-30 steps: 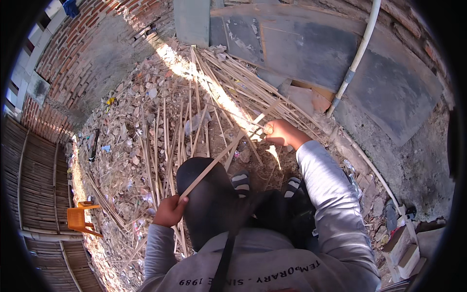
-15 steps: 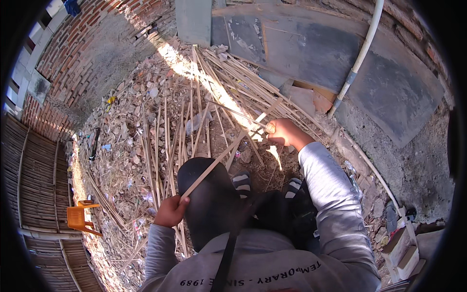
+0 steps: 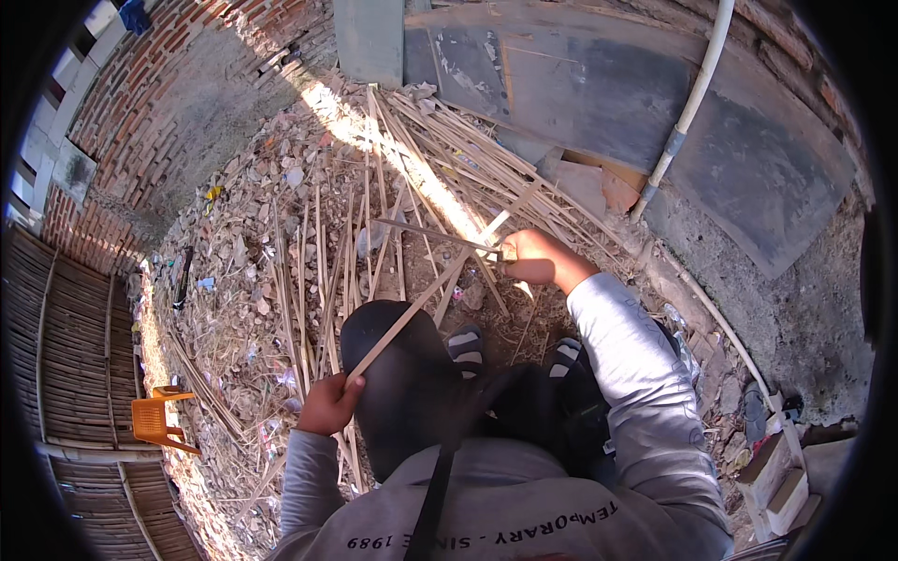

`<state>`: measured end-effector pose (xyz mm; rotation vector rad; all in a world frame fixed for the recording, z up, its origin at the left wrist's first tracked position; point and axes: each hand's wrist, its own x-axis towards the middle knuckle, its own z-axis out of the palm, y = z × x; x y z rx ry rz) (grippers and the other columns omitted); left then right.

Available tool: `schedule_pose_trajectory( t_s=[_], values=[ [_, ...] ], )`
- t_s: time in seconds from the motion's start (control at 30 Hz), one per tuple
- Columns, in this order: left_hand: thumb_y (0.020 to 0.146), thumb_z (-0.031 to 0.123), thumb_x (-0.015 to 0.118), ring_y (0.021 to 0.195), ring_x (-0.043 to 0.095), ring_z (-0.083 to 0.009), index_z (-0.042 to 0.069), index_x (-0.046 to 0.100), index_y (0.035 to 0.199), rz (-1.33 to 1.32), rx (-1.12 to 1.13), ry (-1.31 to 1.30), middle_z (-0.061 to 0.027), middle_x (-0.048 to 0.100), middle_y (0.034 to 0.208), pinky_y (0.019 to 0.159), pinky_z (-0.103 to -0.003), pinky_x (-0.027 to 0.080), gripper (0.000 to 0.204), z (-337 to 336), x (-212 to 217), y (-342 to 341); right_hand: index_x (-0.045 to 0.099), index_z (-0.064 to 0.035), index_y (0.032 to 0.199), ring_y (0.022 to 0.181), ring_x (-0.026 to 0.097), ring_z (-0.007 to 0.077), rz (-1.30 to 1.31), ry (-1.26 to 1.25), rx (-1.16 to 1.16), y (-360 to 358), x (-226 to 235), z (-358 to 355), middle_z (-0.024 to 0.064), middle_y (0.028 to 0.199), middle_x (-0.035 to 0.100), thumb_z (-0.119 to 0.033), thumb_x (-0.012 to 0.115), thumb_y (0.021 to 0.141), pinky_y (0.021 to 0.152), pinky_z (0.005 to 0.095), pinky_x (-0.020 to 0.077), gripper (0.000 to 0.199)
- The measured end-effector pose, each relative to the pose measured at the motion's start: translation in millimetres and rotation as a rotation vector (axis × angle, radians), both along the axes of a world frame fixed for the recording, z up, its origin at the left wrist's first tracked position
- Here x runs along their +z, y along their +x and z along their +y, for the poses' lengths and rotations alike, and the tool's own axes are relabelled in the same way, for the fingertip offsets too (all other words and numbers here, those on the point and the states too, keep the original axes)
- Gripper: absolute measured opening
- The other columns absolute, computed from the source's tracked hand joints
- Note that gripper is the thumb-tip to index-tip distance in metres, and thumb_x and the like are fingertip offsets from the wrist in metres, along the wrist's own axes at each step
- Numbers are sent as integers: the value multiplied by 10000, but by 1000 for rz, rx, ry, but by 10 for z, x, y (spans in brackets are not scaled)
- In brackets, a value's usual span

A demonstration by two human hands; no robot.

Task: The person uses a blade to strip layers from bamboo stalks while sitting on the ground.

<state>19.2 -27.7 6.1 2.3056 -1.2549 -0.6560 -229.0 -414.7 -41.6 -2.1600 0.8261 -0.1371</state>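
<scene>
My left hand (image 3: pixel 329 405) is closed on the near end of a pale bamboo strip (image 3: pixel 400 333). The strip slants up to the right across the dark cap brim (image 3: pixel 388 407) and past my right hand. That hand (image 3: pixel 536 257) is wrapped round the handle of a long, thin-bladed knife. Its dark blade (image 3: pixel 435 235) points left and crosses the strip near the far part; whether the edge touches the strip I cannot tell. The handle is mostly hidden by my fingers.
Many loose bamboo strips (image 3: pixel 472 154) lie in a pile ahead, others (image 3: pixel 285 290) on the rubble to the left. An orange plastic chair (image 3: pixel 161 421) stands far left by a woven bamboo wall (image 3: pixel 79 355). A pale pipe (image 3: pixel 697 98) leans at the right near grey panels (image 3: pixel 599 89).
My right hand has shifted slightly left and down, and the knife blade has swung lower and flatter, its tip farther left. My left hand keeps its hold on the bamboo strip, nearly still.
</scene>
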Motion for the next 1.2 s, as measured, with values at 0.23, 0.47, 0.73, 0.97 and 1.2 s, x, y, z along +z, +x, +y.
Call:
schedule_pose_trajectory(
  t_s=[0.23,0.47,0.73,0.97,1.2],
  values=[
    [986,432,614,548,542,-318,-32,586,721,46,26,10,-212,546,606,562,-439,426,535,-21,13,-12,707,-26,1054,880,701,384,9,-30,38,-76,192,-7,245,938,710,-277,713,718,780,443,542,420],
    [984,414,626,525,529,-315,-28,576,702,3,-5,1,-206,539,594,542,-441,414,526,-29,33,-17,708,-41,1074,891,701,377,37,21,43,-53,123,-12,233,954,715,-288,723,723,801,433,537,429],
    [981,395,640,504,488,-293,-27,565,689,4,-8,-24,-198,517,574,526,-432,397,519,-30,3,-7,702,-28,1034,860,705,358,-30,38,51,-69,71,-44,227,919,718,-251,724,719,776,426,536,386],
    [983,396,640,500,457,-241,-30,562,690,17,4,-14,-177,492,554,515,-420,381,523,-41,5,-26,647,-3,898,648,614,161,-53,39,68,-55,47,-43,77,703,652,-262,738,797,607,345,495,293],
    [982,392,643,504,464,-224,-29,567,695,42,20,-24,-165,499,551,512,-409,383,515,7,-55,6,626,3,887,628,609,162,-27,70,65,-52,99,-27,78,694,640,-295,744,810,594,347,494,330]
  ],
)
